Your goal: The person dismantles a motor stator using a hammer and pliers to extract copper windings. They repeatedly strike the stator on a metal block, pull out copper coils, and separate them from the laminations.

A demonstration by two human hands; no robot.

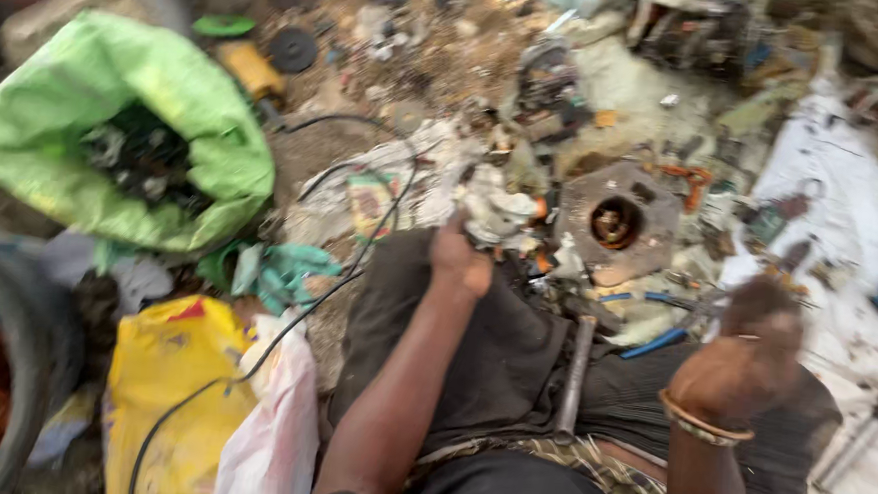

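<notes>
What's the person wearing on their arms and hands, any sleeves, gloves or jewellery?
Both forearms are bare, with no sleeves or gloves. The right hand has thin bangles, orange and pale, at the wrist. The left hand shows no jewellery. The picture is blurred.

Bare arms; beaded wrist bangle [702, 423]
</notes>
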